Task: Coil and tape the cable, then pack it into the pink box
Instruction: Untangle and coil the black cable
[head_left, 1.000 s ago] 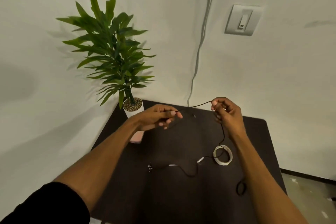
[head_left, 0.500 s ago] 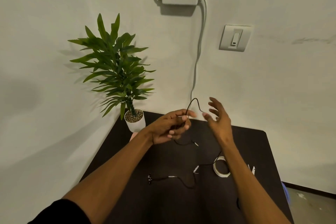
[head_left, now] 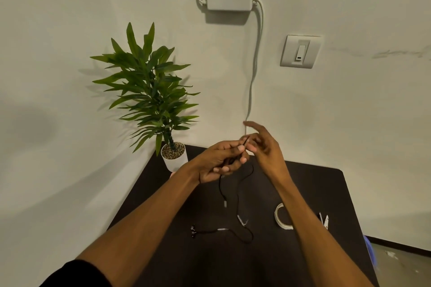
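A person's two forearms reach out over a dark table (head_left: 233, 268), hands meeting above its far half. The left hand (head_left: 219, 162) curls round a gathered stretch of thin black cable (head_left: 235, 214), pinching it at the fingertips; the right hand (head_left: 262, 147), just beside and touching at the fingertips, has its fingers spread and mostly straight, and whether it pinches the cable too cannot be made out.

Below the grip, two strands hang down to the tabletop, one ending in a small plug, the other trailing nearer the person to a pale-wrapped section and a dark end piece. Most of the cable lies loose, so coiling looks barely begun; taping and packing remain.

The tape roll (head_left: 281, 216) lies below and right of the grip, partly hidden by the right forearm, with a small pale tool (head_left: 325, 221), possibly scissors, beyond it. A sliver of pink (head_left: 172, 173) shows left of the grip under the plant pot (head_left: 174, 157); it may be the box.

Open tabletop lies below the hands. The table's right edge runs close past the tape, and the wall and pot crowd the far side.
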